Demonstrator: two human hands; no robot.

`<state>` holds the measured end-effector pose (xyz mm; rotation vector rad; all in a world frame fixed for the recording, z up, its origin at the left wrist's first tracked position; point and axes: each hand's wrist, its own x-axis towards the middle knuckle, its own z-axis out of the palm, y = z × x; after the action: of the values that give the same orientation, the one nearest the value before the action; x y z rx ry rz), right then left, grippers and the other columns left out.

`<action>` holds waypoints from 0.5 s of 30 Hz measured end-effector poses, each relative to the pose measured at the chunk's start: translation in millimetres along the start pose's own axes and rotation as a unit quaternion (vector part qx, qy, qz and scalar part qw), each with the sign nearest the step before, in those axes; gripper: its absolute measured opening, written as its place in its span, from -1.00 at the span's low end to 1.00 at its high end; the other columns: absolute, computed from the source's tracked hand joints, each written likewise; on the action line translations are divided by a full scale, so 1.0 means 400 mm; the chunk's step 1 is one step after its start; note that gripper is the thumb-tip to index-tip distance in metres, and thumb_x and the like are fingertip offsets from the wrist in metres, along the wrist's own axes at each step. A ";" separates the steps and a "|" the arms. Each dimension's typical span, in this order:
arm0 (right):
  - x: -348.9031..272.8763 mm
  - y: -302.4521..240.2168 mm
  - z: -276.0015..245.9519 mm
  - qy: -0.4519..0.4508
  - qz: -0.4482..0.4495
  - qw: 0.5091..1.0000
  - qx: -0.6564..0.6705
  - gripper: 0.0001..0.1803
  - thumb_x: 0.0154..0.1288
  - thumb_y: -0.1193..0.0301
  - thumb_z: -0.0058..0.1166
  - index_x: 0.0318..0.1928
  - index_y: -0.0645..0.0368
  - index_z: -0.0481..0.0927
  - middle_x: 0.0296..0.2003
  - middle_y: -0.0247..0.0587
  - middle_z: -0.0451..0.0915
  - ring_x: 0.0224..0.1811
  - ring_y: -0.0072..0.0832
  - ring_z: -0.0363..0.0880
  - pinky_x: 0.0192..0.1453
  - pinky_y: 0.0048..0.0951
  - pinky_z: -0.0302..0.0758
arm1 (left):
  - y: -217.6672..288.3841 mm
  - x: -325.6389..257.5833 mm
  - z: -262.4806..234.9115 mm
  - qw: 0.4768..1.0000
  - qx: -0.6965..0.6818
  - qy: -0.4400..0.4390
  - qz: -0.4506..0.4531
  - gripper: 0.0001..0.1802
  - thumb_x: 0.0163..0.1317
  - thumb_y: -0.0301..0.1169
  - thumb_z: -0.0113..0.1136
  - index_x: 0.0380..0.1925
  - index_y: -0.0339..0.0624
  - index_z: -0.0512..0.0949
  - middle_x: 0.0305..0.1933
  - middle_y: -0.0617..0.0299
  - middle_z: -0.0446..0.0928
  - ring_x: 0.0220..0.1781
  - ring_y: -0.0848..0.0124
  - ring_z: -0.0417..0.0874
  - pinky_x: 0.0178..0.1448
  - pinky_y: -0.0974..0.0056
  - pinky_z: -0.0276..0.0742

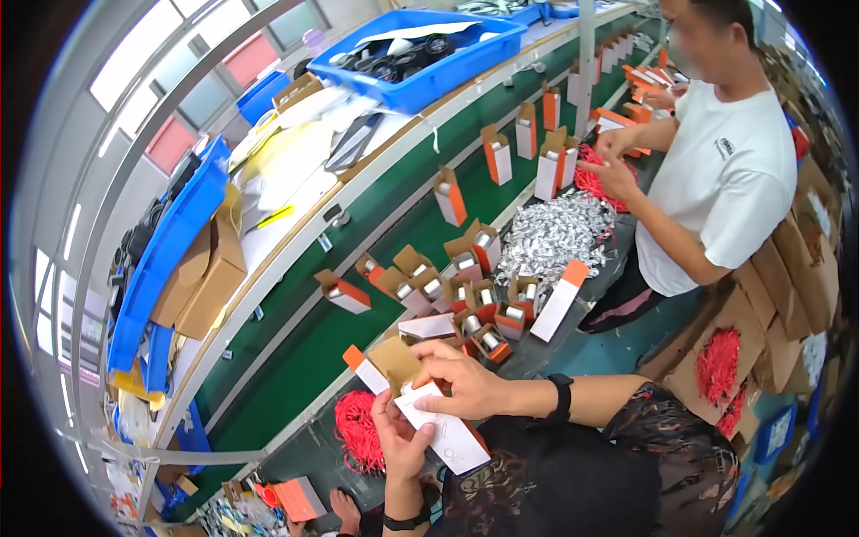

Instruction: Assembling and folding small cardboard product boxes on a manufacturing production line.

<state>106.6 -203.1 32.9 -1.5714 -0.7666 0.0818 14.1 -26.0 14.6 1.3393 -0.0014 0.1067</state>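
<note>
A small white and orange carton is tilted in front of me, its brown inner flap standing up at the far end. My left hand grips its left side, thumb on the white face. My right hand is closed over the open end, with fingertips at the opening; whatever they hold inside is hidden. Beside my left hand lies a bundle of red cords. Just beyond my hands, several open cartons stand grouped, showing silver-topped cylinders. A closed carton lies to their right.
A heap of silver packets lies by a co-worker in a white shirt. Along the green conveyor belt stand more cartons. Blue bins sit on the side shelf. Another person's hand is at lower left, near an orange box.
</note>
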 end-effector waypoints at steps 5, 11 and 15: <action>0.005 0.022 -0.006 0.013 -0.001 1.000 0.002 -0.65 0.18 0.28 0.41 -0.11 0.18 0.64 0.20 -0.06 0.33 0.09 -0.42 0.46 0.05 -0.44 0.46 | 0.020 0.056 0.011 0.998 0.033 -0.034 0.034 -0.04 0.04 -0.54 0.36 0.43 -0.15 0.05 0.40 0.00 0.24 0.46 0.18 0.27 0.49 0.11 0.21; -0.006 0.046 0.027 0.037 0.029 0.997 0.060 -0.69 0.15 0.21 0.42 -0.18 0.11 0.73 0.22 -0.02 0.38 0.20 -0.26 0.47 0.16 -0.35 0.45 | 0.001 0.029 0.042 0.990 -0.129 0.033 -0.043 -0.41 0.10 -0.59 0.36 0.13 -0.15 0.35 0.13 0.13 0.49 0.17 0.28 0.56 0.25 0.15 0.52; -0.009 0.039 0.019 0.074 -0.036 0.994 0.072 -0.65 0.09 0.31 0.47 -0.13 0.15 0.69 0.02 -0.21 0.58 -0.15 -0.61 0.56 -0.19 -0.62 0.48 | -0.003 0.043 0.041 0.994 -0.061 0.062 -0.059 -0.59 0.10 -0.56 0.28 -0.08 -0.13 0.35 -0.06 0.11 0.55 -0.09 0.32 0.65 0.01 0.22 0.64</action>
<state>106.8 -197.8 16.1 -1.3944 -0.6857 -0.0311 32.3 -41.0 18.4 1.2061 0.1738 0.0875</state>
